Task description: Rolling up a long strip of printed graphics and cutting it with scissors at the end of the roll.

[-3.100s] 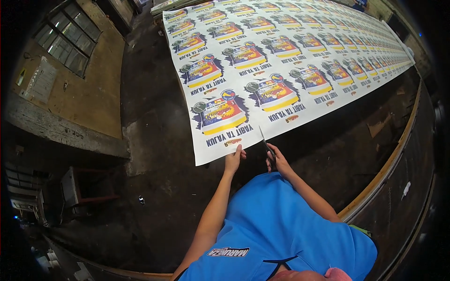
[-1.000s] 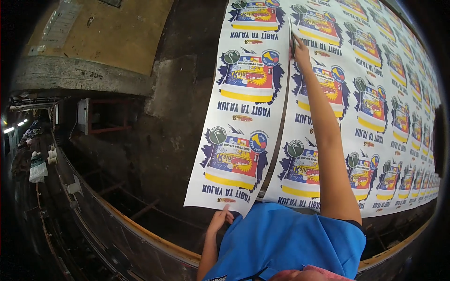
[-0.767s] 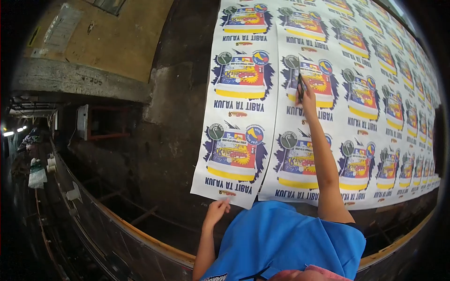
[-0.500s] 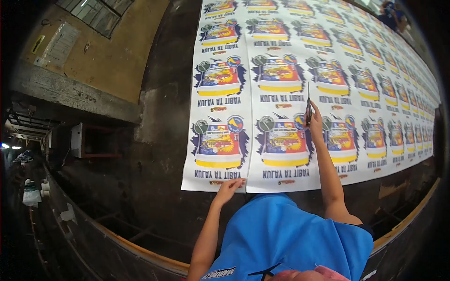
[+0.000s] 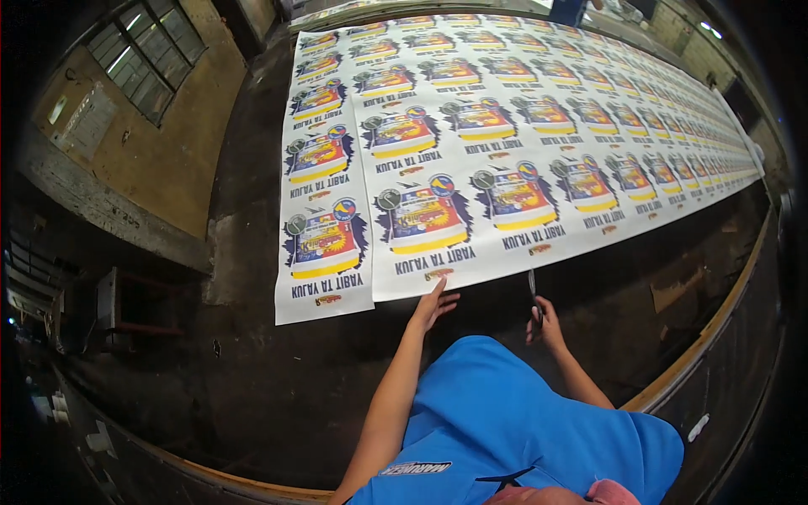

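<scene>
A large white sheet (image 5: 471, 257) printed with rows of colourful emblems spreads over the dark table. Along its left side lies a strip of the same print (image 5: 324, 307), parted from it by a line; its near end juts out past the sheet's edge. My left hand (image 5: 431, 306) is open at the sheet's near edge, index fingertip over the print and the other fingers apart. In my right hand (image 5: 547, 323) are scissors (image 5: 533, 290) with dark handles, blades pointing away from me, just off that edge. Whether the blades are parted I cannot tell.
The dark tabletop (image 5: 244, 337) has a wooden front edge (image 5: 699, 358) curving around me. To the left stand a concrete ledge (image 5: 118, 194) and a tan wall (image 5: 198, 101) with a barred window. A person in blue (image 5: 569, 12) is partly visible at the far side.
The scissors in my right hand have come back from over the print to the near edge. My left hand has left the seam and opened. The view has shifted.
</scene>
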{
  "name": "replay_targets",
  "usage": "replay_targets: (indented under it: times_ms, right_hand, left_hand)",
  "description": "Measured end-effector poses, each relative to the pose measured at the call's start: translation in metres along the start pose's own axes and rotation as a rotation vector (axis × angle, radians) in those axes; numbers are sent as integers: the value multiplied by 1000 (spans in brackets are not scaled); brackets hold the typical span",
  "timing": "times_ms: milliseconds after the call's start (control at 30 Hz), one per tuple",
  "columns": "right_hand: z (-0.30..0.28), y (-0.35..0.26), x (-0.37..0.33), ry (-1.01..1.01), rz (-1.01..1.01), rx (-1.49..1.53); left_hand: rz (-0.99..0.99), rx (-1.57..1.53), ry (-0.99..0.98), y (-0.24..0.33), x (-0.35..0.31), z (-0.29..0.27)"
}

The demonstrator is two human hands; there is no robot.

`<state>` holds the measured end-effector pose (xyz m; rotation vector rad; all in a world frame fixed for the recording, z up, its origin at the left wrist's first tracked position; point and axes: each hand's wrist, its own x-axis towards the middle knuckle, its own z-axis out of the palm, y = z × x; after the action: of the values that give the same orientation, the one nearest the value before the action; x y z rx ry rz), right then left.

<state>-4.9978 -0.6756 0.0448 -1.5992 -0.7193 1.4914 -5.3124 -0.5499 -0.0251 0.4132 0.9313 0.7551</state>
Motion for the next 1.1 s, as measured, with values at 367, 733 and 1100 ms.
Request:
replay_targets:
  times_ms: [367,733,1100]
  right_hand:
    - [54,-49,12,-264,19,60]
    - [61,-48,44,-252,-94,12]
    - [97,-106,223,-258,-108,-36]
  left_hand:
    - [149,315,137,23,11,38]
    - [227,399,154,22,5,39]
    - [105,278,145,32,3,42]
